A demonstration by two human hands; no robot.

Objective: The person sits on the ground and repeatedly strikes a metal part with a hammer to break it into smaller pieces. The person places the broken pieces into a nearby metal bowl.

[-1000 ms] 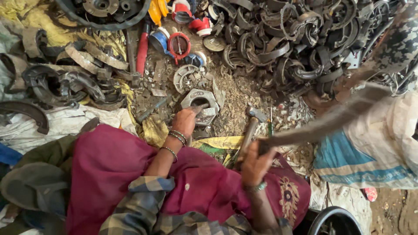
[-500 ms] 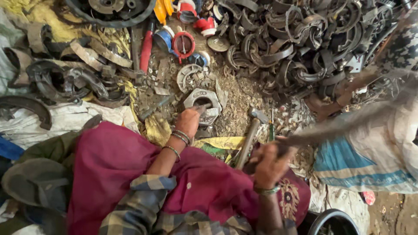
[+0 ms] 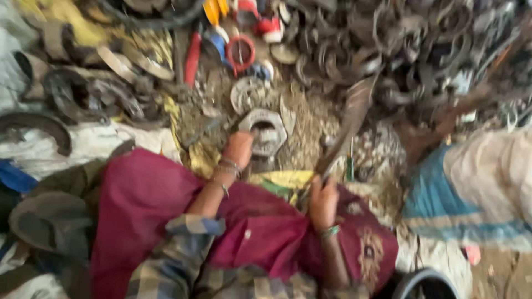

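Left hand [image 3: 239, 148] pressing down on hex block [image 3: 267, 132] amid scrap, fingers closed against its edge. Right hand [image 3: 323, 200] clenching blurred curved strip [image 3: 346, 124], angling up over debris beside block.

Left hand [image 3: 239, 148] on hexagonal metal block [image 3: 267, 132]; right hand [image 3: 323, 200] right, nearer; scrap pile [image 3: 410, 50] behind.

My right hand [image 3: 323, 200] is swinging the long curved metal strip [image 3: 346, 126]: a second ago it was stretching out toward the right edge of the frame, and now it is pointing up toward the upper middle, over the scrap pile [image 3: 421, 50]. The whole view is blurring.
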